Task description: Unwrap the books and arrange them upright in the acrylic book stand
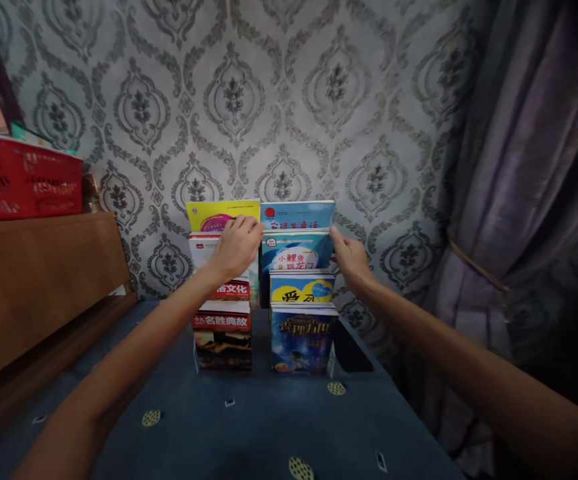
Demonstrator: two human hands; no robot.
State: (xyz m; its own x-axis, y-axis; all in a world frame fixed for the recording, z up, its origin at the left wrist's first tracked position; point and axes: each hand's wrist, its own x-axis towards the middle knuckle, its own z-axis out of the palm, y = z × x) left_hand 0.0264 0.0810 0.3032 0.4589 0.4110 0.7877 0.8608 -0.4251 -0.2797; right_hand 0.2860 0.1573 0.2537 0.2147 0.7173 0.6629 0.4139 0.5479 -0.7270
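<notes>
Two columns of upright children's books stand in stepped rows on the table. In the right column, a teal book [296, 248] with a white oval title patch has my left hand [241, 245] at its upper left corner and my right hand [351, 259] at its upper right corner. Fingers on both sides are closed against its edges. Behind it rises a light blue book [299, 213]; in front are a blue-and-yellow book [301, 288] and a dark blue book [303, 340]. My left hand partly covers a yellow book [223, 210] and a white-covered book [203, 252]. A red-and-dark book [223, 337] fronts the left column.
A dark flat object [353, 350] lies right of the books on the blue tablecloth [249, 427]. To the left, a red plastic basket [29, 180] sits on a wooden cabinet [43, 280]. Patterned wallpaper backs the table, and a grey curtain [499, 167] hangs at right.
</notes>
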